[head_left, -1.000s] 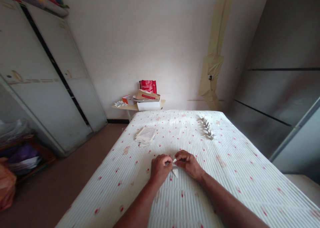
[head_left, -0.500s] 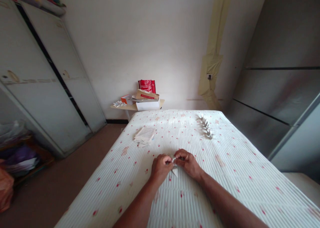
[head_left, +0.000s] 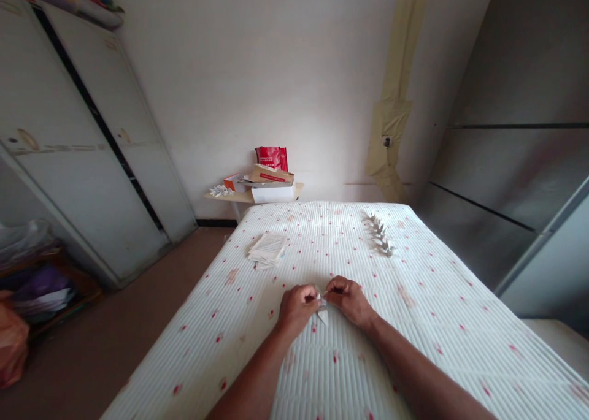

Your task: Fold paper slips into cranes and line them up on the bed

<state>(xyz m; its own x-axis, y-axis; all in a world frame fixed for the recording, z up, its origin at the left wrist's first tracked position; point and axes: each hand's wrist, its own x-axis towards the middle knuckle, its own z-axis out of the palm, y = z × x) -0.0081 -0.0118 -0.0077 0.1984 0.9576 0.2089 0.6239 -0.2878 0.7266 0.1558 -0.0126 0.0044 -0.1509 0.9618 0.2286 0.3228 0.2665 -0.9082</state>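
A small folded piece of paper is between my two hands, low over the middle of the white quilted cover, one pointed flap hanging toward me. My left hand pinches its left side between thumb and fingers. On the other side my right hand is closed, its thumb and fingertips at the paper's upper right edge. The fingers hide much of the paper. A stack of printed paper sheets lies farther off to the left. Several folded paper shapes form a row at the far right.
The cover has red dots and spreads over a large flat surface. Beyond its far edge, a small table holds a white box, a red bag and white folded pieces. Cabinets stand on both sides.
My right hand has shifted slightly to the right, widening the gap between the fingertips. My left hand keeps its pinch on the paper. The whole view has moved very slightly.
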